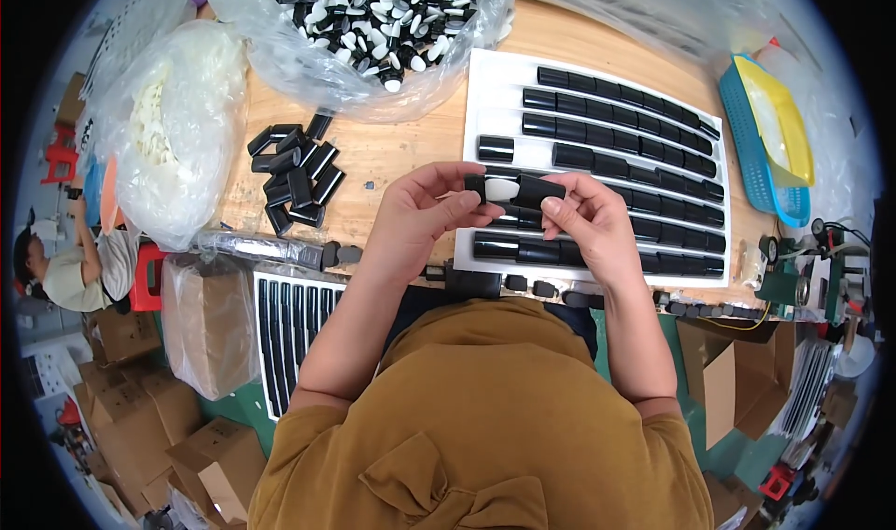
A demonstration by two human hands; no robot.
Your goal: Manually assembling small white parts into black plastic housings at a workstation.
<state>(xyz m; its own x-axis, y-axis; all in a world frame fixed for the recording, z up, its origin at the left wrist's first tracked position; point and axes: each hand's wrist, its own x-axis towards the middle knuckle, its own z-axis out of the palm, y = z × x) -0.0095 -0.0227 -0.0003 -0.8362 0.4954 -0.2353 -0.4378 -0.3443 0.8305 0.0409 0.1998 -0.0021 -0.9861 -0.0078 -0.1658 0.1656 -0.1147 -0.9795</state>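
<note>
In front of my chest, above the near part of a white tray (493, 96), both hands are closed on small parts. My left hand (422, 211) pinches a short black base with a white oval tip (501, 189). My right hand (590, 217) grips a black cap (539, 192) by its right end. The white tip lies sideways between base and cap, its right end at the cap's mouth; whether it enters the cap I cannot tell. Rows of glossy black cylinders (597, 110) lie on the tray under and beyond my hands.
Loose black caps (301, 183) lie left of the tray. A clear bag (420, 82) behind them holds many black-and-white pieces; another bag (201, 175) holds pale ones. Baskets (747, 129) stand at right. Below the table are cartons (219, 460). A person (75, 269) sits far left.
</note>
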